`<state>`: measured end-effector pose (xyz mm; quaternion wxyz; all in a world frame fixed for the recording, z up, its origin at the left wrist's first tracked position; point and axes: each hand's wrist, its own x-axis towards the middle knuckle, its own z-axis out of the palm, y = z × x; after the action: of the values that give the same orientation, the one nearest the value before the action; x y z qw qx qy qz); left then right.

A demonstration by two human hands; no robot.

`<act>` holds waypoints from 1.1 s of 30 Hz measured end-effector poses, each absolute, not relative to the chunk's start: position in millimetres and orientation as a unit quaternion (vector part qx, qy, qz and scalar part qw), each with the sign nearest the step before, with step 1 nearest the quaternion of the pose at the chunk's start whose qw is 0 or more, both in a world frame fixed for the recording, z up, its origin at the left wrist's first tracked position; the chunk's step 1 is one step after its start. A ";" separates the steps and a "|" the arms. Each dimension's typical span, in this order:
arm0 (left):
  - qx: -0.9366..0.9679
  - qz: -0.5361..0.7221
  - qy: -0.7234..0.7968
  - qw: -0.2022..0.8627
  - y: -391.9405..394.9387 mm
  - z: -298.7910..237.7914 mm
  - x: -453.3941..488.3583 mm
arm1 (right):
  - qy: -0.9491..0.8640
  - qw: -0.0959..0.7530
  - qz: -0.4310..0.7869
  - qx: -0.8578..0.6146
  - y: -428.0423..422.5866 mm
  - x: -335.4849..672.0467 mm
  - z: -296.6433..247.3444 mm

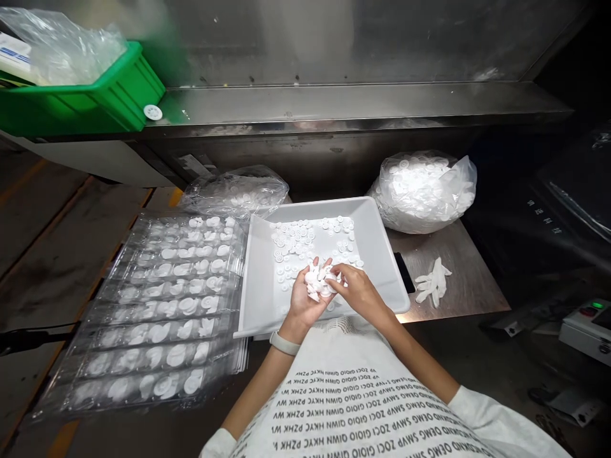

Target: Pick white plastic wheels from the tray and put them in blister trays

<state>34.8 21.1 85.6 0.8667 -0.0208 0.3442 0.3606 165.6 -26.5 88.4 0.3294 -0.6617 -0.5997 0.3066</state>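
Observation:
My left hand (304, 297) is cupped palm up over a white tray (379, 254), holding a heap of small white plastic discs (319, 280). My right hand (359, 291) meets it from the right, fingertips pinched on the discs in that heap. More loose white discs (305, 238) lie scattered on the tray floor beyond both hands. A pale band sits on my left wrist.
Left of the tray lies a stack of clear blister sheets (162, 305) filled with white discs. Two clear bags of discs (422, 189) (236, 191) sit behind the tray. A white glove (433, 282) lies to the right. A green bin (86, 95) stands on the steel shelf.

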 end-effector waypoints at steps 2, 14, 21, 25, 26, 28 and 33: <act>-0.031 0.361 0.356 0.861 21.0 82.2 35.8 | -0.600 0.325 0.308 -0.663 -26.1 164.9 83.3; -0.042 0.375 0.364 0.852 19.4 88.0 37.2 | -0.602 0.396 0.311 -0.620 -30.2 161.4 88.0; -0.032 0.392 0.366 0.843 14.6 104.2 36.6 | -0.609 0.383 0.317 -0.618 -36.6 167.3 110.9; -0.017 0.383 0.363 0.849 10.0 115.8 35.6 | -0.616 0.367 0.316 -0.622 -38.8 168.3 118.0; -0.012 0.381 0.362 0.851 8.8 118.7 35.3 | -0.617 0.364 0.315 -0.622 -39.3 167.9 119.6; -0.004 0.378 0.360 0.853 6.3 124.1 34.8 | -0.620 0.357 0.316 -0.623 -40.5 166.6 123.5; 0.014 0.369 0.348 0.862 1.5 136.9 32.2 | -0.621 0.340 0.316 -0.632 -44.1 164.4 137.8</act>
<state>32.2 1.5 136.9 0.8619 0.0139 0.3479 0.3686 164.4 -44.1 137.8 0.3397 -0.6318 -0.6212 0.3156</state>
